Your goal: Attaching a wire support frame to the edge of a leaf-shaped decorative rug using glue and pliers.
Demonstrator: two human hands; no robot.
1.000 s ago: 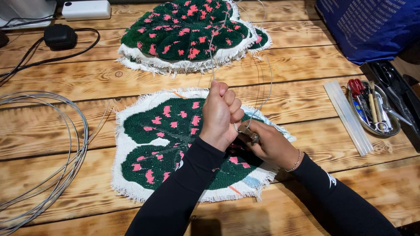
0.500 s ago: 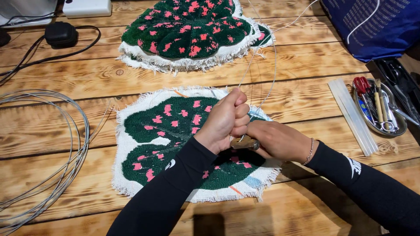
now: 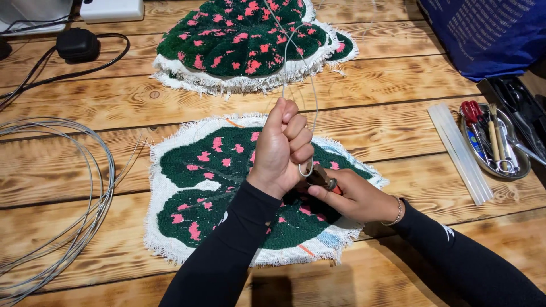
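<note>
Lifted slightly, left hand (image 3: 282,148) fists the wire (image 3: 310,85); right hand (image 3: 350,196) grips pliers (image 3: 324,181) below it, bending unfinished

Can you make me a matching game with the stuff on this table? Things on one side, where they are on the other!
Things:
1. wire coil
2. pliers
3. metal tray
4. black plug

Places:
A. in the right hand
B. far left corner of the table
C. right side, holding tools
D. left edge, lying in loops

Pairs: 1-D, 2-A, 3-C, 4-B
</note>
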